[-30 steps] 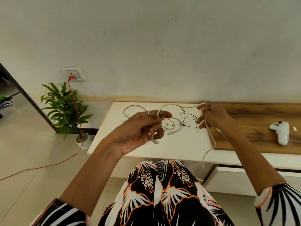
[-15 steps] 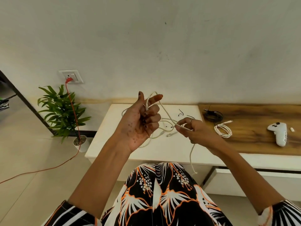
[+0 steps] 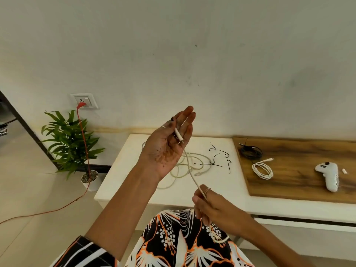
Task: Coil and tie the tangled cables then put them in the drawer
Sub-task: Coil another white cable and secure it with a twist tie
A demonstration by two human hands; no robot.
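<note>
Likely a home: potted plant (image 3: 71, 139), game controller (image 3: 328, 175).

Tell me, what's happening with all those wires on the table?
A person is sorting out a white cable. The left hand is raised with one plug end pinched at its fingers, while the right hand grips the cable lower down, stretching it between them. More tangled cables lie on the white table. A coiled white cable and a coiled black cable sit on the wooden board.

One head-worn wide-angle view looks forward and down, close over a white table (image 3: 221, 197), seemingly facing the wall (image 3: 192, 54).
</note>
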